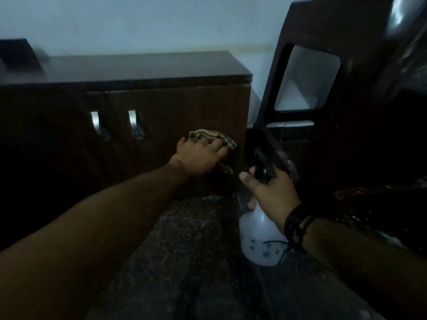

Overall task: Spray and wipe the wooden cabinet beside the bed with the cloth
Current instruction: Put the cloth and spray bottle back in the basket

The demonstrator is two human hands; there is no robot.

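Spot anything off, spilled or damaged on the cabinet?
Nothing stands out. Left hand presses the cloth on the cabinet door; right hand holds the bottle upright. Too dim to judge fine marks.

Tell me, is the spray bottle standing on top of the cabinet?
No, the spray bottle is held in the right hand low beside the cabinet, whose top shows nothing standing on it.

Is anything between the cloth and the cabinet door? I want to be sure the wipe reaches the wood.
Nothing visible: the left hand presses the checked cloth straight against the right cabinet door, clear of the handles.
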